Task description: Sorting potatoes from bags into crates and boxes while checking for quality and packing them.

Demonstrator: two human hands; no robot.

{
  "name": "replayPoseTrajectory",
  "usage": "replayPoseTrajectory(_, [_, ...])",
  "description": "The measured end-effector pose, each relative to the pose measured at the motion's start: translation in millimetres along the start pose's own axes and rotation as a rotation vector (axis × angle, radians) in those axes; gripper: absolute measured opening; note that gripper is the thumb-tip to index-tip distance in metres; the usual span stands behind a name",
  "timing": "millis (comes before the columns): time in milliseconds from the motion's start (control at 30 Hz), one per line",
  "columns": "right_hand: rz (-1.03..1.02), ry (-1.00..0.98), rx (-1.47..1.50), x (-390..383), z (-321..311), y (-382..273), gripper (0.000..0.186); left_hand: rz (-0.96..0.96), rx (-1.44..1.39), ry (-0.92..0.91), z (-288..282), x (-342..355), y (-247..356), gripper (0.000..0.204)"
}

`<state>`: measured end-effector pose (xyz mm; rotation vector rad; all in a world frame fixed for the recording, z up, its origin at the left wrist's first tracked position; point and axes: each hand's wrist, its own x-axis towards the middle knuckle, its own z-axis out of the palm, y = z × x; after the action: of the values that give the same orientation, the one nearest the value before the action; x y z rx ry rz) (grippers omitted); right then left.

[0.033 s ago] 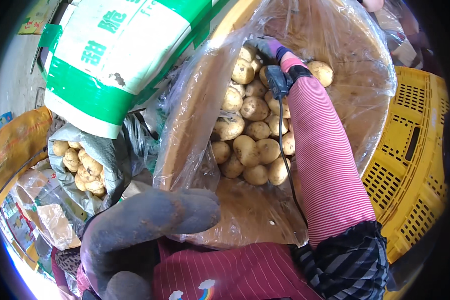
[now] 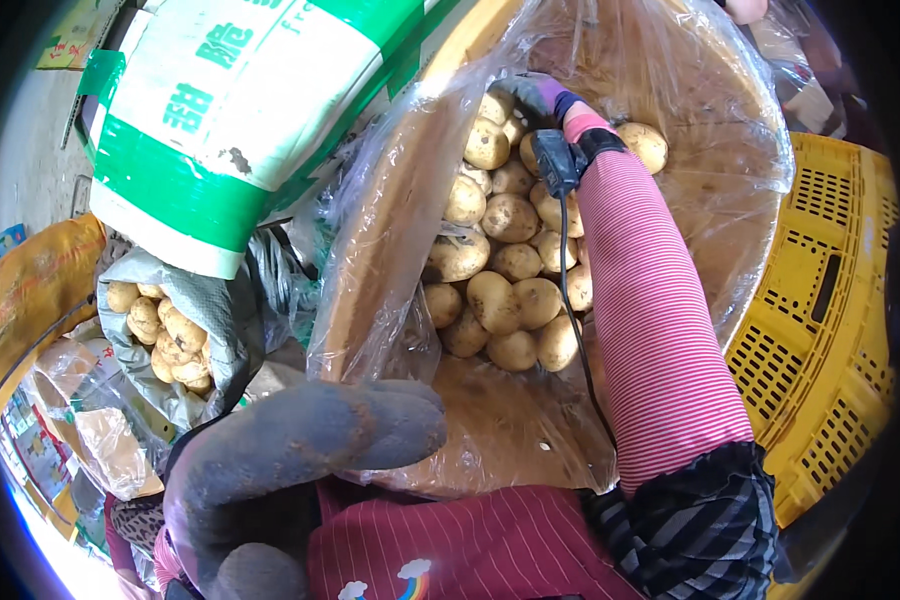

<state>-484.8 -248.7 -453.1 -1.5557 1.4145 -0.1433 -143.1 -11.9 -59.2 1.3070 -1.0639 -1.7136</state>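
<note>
My right hand point(image 2: 535, 92), in a grey and purple glove, reaches to the far side of a pile of potatoes point(image 2: 510, 217) lying in a large plastic-lined brown tub point(image 2: 690, 250). Its fingers bend down at the potatoes and are mostly hidden, so any grip is unclear. A single potato point(image 2: 643, 147) rests right of that wrist. Close below the tub's near left rim, my left hand point(image 2: 320, 435) wears a dirty grey glove. Its fingers lie together pointing right, the thumb apart beneath them, and I see nothing held.
A small black box point(image 2: 553, 160) with a cable is strapped at my right wrist. Left of the tub stands a grey sack point(image 2: 228, 330) of potatoes, below a white and green package point(image 2: 220, 130). A yellow perforated crate point(image 2: 820, 320) stands at the right. Clear plastic film covers the tub's rim.
My left hand sits very slightly farther right. The right hand and the potatoes look the same.
</note>
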Motion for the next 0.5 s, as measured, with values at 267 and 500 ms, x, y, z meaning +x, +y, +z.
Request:
replayPoseTrajectory(267, [0.27, -0.058, -0.539, 18, 22, -40, 0.06, -0.045, -0.015, 0.087, 12, 0, 2, 0.073])
replayPoseTrajectory(500, [0.314, -0.028, -0.58, 19, 5, -28, 0.061, -0.127, -0.022, 0.061, 1, -2, 11, 0.075])
